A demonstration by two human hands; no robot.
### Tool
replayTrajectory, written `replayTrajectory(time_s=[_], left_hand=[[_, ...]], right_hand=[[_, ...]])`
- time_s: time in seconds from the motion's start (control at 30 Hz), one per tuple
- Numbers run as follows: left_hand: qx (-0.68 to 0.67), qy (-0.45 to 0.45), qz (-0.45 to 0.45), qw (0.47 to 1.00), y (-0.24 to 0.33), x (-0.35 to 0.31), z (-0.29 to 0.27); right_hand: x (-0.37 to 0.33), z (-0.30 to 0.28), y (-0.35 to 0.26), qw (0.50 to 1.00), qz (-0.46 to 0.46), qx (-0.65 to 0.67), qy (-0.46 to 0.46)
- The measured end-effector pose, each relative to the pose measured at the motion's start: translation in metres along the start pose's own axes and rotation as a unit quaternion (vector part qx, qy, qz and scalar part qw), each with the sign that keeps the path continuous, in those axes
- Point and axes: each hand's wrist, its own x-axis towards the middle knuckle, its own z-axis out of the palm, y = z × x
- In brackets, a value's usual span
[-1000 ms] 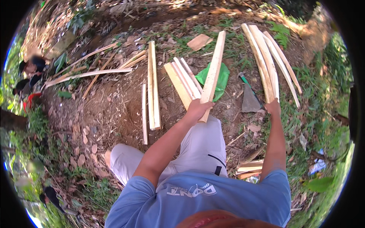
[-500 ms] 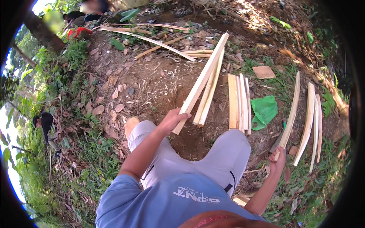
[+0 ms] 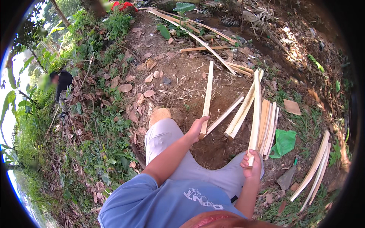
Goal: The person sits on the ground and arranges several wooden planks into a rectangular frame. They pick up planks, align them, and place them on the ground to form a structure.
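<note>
The ground [image 3: 182,79] ahead of you now carries a stack of split slats [image 3: 268,127], where half a second ago it lay further right. Your left hand [image 3: 197,128] is closed round one slat [image 3: 207,99], no longer a bundle. Your right hand [image 3: 252,164] grips another slat [image 3: 255,114], raised beside your knee.

Outdoor clearing, bare earth [image 3: 190,76], split slats [image 3: 266,125]
</note>
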Motion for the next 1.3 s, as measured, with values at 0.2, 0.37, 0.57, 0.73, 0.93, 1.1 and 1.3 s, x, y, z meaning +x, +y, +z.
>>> replayTrajectory(time_s=[0.2,0.37,0.57,0.73,0.93,1.1,1.3], left_hand=[[-0.054,-0.023,-0.012,0.998,-0.025,0.019,-0.018],[-0.029,-0.085,-0.038,0.995,-0.024,0.018,-0.010],[-0.095,-0.087,-0.037,0.991,-0.028,0.020,-0.016],[-0.065,-0.092,-0.049,0.992,-0.016,0.002,-0.004],[-0.114,-0.108,-0.037,0.987,-0.025,0.008,-0.007],[-0.112,-0.113,-0.031,0.987,-0.029,0.009,-0.007],[-0.045,-0.113,-0.021,0.992,-0.037,0.021,-0.007]], right_hand=[[0.051,0.068,0.051,0.993,0.051,-0.094,-0.045],[0.094,0.093,0.088,0.970,0.006,-0.241,-0.016],[0.101,0.100,0.108,0.944,-0.020,-0.329,-0.031],[0.114,0.097,0.110,0.930,-0.018,-0.362,-0.063],[0.141,0.105,0.119,0.897,-0.086,-0.423,-0.101],[0.145,0.109,0.127,0.912,-0.160,-0.345,-0.151],[0.180,0.100,0.120,0.959,-0.054,-0.260,-0.096]])
